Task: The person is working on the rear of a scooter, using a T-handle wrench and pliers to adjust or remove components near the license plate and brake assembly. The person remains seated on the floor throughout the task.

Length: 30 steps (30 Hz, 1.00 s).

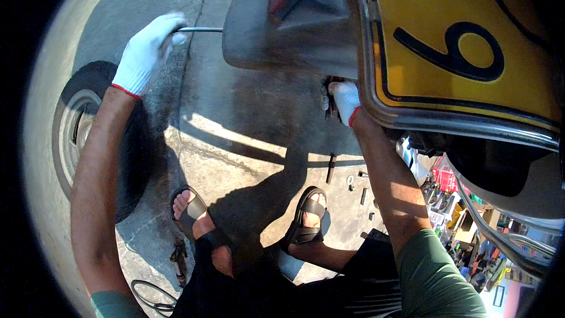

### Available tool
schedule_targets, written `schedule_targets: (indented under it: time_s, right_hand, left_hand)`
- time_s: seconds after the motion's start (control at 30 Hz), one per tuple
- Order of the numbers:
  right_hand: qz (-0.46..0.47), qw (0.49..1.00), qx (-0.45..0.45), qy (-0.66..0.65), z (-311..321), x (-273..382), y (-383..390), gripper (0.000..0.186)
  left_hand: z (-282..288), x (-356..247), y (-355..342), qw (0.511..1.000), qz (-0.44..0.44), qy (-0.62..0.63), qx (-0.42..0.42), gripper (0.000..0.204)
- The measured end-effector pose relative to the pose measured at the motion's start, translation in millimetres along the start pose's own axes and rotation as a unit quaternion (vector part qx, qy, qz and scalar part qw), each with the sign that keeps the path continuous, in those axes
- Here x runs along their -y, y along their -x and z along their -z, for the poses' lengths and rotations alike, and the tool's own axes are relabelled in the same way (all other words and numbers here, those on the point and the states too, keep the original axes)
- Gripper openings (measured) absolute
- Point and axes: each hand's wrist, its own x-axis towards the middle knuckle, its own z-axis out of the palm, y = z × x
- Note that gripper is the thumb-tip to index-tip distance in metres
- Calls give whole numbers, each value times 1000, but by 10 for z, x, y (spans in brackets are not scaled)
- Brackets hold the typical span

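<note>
Fingers (175, 20) curled, left hand (147, 50) gripping metal rod (203, 29)

tools (364, 195) and a wheel (134, 156) suggest a workshop.

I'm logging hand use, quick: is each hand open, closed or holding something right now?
Left hand: closed, holding a thin metal rod.
Right hand: too unclear to tell.
</note>
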Motion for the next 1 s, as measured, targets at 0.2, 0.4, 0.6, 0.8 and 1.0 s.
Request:
schedule_targets:
  time_s: [0.2,0.4,0.6,0.8,1.0]
  right_hand:
    - [-16,997,-46,-59,-43,-170,-220,13]
    - [32,998,18,-48,-7,-160,-168,12]
    - [42,990,69,-116,-12,-72,-67,11]
    - [85,993,37,-70,-104,9,48,8]
    - [37,979,91,-178,-36,-251,-256,9]
  left_hand:
    - [-206,-59,-142,838,457,199,223,36]
    - [-51,62,58,967,175,152,107,50]
    - [43,-16,84,998,3,-46,41,41]
    - [-196,149,49,883,404,151,186,46]
    - [-135,-79,78,852,371,350,120,50]
